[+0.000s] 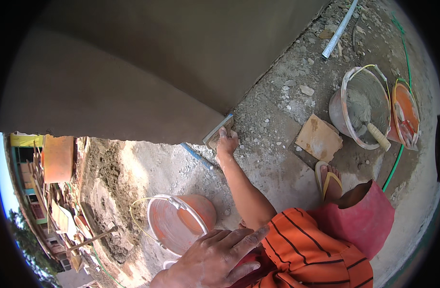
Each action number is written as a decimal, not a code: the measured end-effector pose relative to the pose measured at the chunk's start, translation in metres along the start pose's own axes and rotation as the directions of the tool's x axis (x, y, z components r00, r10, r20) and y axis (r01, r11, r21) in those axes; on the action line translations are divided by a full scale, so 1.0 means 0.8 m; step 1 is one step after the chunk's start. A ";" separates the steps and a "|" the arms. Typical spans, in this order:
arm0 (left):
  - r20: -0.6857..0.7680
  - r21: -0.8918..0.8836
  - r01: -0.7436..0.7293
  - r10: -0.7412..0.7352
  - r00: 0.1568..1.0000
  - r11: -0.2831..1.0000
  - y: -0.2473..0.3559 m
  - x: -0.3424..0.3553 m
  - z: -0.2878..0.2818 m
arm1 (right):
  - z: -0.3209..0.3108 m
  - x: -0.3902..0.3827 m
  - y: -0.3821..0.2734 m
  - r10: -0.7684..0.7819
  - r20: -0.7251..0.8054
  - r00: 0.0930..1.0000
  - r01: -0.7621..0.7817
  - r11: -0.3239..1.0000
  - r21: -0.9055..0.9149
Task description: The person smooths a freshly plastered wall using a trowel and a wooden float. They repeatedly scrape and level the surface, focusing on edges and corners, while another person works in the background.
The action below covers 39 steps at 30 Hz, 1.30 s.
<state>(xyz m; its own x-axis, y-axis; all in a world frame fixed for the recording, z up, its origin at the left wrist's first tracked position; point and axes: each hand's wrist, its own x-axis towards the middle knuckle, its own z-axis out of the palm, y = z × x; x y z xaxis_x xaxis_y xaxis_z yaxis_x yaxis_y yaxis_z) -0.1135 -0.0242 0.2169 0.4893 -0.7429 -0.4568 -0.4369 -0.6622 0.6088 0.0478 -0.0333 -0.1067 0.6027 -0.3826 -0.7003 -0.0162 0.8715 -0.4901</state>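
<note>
My right hand is closed on a flat plaster float with a bluish edge. The float lies against the lower edge of a smooth grey-brown plastered wall, near where two wall faces meet. How the fingers wrap the float's back is partly hidden. Close to the camera, my left hand is open with nothing in it, its fingers stretched out toward my orange striped shirt. Just beyond that hand stands a bucket with a pale rim and reddish inside.
To the right are a bucket of wet mortar with a trowel handle over its rim, and an orange bucket. A broken tile slab lies near my sandalled foot. Rubble, a blue pipe, a pale pipe and a green hose lie about.
</note>
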 end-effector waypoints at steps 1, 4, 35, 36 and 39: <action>-0.004 -0.004 -0.009 0.009 1.000 1.000 0.003 -0.001 -0.001 | 0.005 -0.009 0.001 -0.063 0.051 0.997 0.061 0.997 0.040; 0.024 -0.007 -0.003 0.003 1.000 1.000 0.006 -0.008 0.003 | 0.040 -0.052 -0.005 -0.400 0.246 0.883 0.389 0.916 0.095; -0.052 0.003 -0.059 0.059 0.997 0.998 -0.003 -0.003 0.002 | 0.094 -0.147 -0.096 -0.766 0.540 0.349 0.934 0.335 -0.128; -0.056 0.007 -0.050 0.050 0.997 0.999 -0.002 -0.002 0.001 | 0.076 -0.121 -0.076 -0.699 0.480 0.530 0.847 0.469 -0.251; -0.063 -0.007 -0.052 0.052 0.997 0.999 0.001 -0.002 0.000 | -0.001 -0.015 -0.014 -0.321 0.281 0.904 0.378 0.909 -0.177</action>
<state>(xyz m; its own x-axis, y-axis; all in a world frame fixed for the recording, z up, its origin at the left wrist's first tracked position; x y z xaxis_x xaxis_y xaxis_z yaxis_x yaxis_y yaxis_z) -0.1142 -0.0235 0.2180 0.5123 -0.7686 -0.3830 -0.4568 -0.6216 0.6363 0.0403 -0.0389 -0.0929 0.7746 -0.5396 -0.3300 0.0718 0.5934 -0.8017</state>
